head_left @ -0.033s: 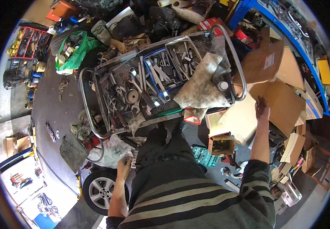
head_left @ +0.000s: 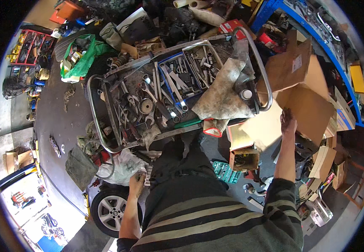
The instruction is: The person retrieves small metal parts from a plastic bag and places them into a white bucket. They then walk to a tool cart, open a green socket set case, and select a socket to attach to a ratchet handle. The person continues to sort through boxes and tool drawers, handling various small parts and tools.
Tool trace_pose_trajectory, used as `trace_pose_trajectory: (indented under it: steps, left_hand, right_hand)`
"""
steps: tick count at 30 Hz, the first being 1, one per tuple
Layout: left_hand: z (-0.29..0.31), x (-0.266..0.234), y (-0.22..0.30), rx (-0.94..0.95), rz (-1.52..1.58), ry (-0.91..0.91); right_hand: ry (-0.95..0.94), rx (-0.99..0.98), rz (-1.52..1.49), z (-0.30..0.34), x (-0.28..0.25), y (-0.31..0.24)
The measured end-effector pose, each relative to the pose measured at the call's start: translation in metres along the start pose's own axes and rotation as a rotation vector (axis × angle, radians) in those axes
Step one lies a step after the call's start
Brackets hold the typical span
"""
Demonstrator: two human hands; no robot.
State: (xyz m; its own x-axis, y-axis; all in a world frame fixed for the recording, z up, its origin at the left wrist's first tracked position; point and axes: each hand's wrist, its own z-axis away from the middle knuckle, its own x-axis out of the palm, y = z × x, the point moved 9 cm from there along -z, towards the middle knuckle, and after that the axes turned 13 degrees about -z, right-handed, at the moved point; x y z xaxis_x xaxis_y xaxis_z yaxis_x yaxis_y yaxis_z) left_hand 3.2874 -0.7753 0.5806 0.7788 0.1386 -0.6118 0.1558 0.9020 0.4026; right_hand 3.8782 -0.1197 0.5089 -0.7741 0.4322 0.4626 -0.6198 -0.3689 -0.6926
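Observation:
My right hand (head_left: 288, 122) reaches forward to a large open cardboard box (head_left: 309, 112) at the right. Its fingers are bent at the edge of the brown cardboard and seem to grip it; the far side of the grip is hidden. Low beside my left thigh, my left hand (head_left: 137, 185) is closed, next to a crumpled white plastic bag (head_left: 121, 169). What it holds, if anything, does not show. In front of me stands a metal tool cart (head_left: 161, 135) with several wrenches (head_left: 174, 86). A stained cloth glove (head_left: 222, 90) lies across its right part.
A wheel (head_left: 110, 212) lies at lower left. A teal socket set (head_left: 227, 172) and a small open carton (head_left: 244, 159) are on the floor between me and the boxes. A blue shelf frame (head_left: 320, 40) stands at far right; a green bag (head_left: 91, 48) lies at far left.
The cardboard box at the right has shifted and its flaps sit at a different angle, with my right hand slightly lower. My left hand stays where it was.

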Motion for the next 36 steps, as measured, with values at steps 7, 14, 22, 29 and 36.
trace_pose_trajectory:
  steps: [7, 14, 22, 29, 36]
  left_hand:
    - [-0.057, 0.018, -0.063, -0.086, 0.042, -0.191]
    - [-0.076, -0.003, -0.104, -0.154, 0.252, -0.148]
    - [0.026, 0.022, -0.129, -0.058, 0.652, 0.145]
    - [0.181, 0.213, -0.223, -0.372, 0.339, 0.040]
    - [0.239, 0.218, -0.172, -0.397, 0.406, 0.215]
  right_hand:
    - [-0.037, -0.391, 0.418, 0.165, 0.095, -0.010]
    - [-0.915, -0.699, 1.302, 0.304, 0.271, 0.165]
    - [-1.556, -0.618, 1.667, 0.367, 0.314, 0.296]
    - [-1.599, -1.024, 1.929, 0.266, 0.312, 0.252]
    - [-1.556, -1.018, 1.881, 0.230, 0.306, 0.198]
